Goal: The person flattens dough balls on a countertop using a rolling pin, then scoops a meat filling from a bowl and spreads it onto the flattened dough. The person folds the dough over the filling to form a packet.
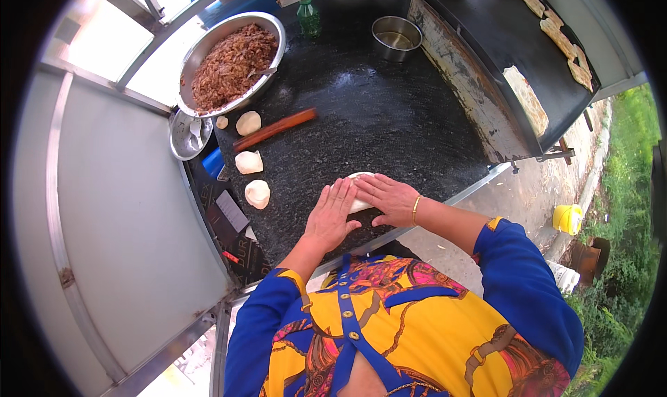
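Note:
Both palms lie flat on a piece of pale dough point(359, 205) near the front edge of the black stone worktop point(375, 120). My left hand point(333, 213) covers the dough's left part, its fingers extended and its thumb out to the side. From the right, my right hand point(390, 200) presses the other part, fingertips close to those of the left. Much of the dough is hidden under them. A reddish wooden rolling pin point(276, 130) lies slanted beyond the left hand. Beside it are rounded dough pieces point(257, 194) in a column, with a small dough lump point(222, 122) farther back.
A large metal bowl point(194, 58) of reddish-brown filling point(234, 66) stands back left, a spoon in it. A smaller bowl point(180, 136) sits below. At the back are a green bottle point(308, 19) and a steel pan point(398, 54). Flatbreads point(526, 101) lie on the griddle point(484, 37) at right.

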A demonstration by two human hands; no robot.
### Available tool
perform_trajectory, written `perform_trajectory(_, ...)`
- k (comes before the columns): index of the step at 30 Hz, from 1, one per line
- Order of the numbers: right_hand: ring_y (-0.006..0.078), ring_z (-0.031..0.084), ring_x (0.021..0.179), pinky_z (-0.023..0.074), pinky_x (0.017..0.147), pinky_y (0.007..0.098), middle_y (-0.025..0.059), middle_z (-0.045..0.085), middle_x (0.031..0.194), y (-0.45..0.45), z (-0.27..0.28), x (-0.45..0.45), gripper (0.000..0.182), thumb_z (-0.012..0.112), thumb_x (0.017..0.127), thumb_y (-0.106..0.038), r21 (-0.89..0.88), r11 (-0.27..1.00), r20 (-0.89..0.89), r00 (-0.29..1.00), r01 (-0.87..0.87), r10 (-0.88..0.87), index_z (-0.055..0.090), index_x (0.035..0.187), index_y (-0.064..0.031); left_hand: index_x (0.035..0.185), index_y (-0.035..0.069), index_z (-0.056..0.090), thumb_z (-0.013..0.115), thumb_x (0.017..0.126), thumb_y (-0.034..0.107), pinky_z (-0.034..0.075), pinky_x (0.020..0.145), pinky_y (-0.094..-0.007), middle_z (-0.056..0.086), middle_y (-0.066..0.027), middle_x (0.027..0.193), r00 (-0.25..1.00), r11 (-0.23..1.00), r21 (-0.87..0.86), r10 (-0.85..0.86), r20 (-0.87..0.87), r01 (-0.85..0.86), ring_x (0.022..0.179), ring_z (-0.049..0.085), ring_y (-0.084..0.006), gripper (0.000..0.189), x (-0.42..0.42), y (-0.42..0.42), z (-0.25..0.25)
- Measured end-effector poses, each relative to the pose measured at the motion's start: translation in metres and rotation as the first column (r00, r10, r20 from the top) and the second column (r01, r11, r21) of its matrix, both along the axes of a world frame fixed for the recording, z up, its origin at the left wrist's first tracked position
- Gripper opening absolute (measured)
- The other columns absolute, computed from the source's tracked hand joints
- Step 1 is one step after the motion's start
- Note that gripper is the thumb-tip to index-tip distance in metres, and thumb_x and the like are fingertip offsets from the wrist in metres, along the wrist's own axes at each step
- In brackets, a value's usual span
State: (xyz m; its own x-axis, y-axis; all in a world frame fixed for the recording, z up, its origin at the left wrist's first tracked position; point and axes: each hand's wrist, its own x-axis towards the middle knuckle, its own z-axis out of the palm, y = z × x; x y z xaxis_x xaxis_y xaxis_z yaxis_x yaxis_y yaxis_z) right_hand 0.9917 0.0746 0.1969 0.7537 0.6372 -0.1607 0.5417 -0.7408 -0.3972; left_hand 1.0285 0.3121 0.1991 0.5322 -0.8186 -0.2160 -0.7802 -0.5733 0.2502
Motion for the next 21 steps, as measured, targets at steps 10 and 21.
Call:
perform_trajectory(10,0.0253,0.02,0.15,0.0157,0.123,0.0417,0.0095,0.026,0.161,-0.037,-0.004,-0.015,0.078,0.062,0.09,-0.045,0.0,1.0,-0.059,0.998,-0.015,0.014,0.031,0.153,-0.0111,0.155,0.005,0.024,0.055,0.089,0.055,0.013,0.123,-0.0464,0.021,-0.0149,0.162,0.999,0.999,0.03,-0.027,-0.02,0.027,0.151,0.019,-0.0288,0.088,0.003,0.008,0.007)
perform_trajectory(21,0.0305,0.068,0.093,0.0556,0.081,0.0405,0.0115,0.071,0.106,0.007,0.02,0.149,0.027,0.063,0.093,-0.026,0.523,0.795,0.168,0.877,0.307,-0.45,0.068,0.112,-0.0075,0.151,-0.006,0.022,0.059,0.084,0.06,0.012,0.123,-0.0478,0.017,-0.0235,0.161,0.98,0.971,-0.233,-0.005,-0.201,-0.043,0.151,0.014,-0.0358,0.101,0.005,-0.055,0.005)
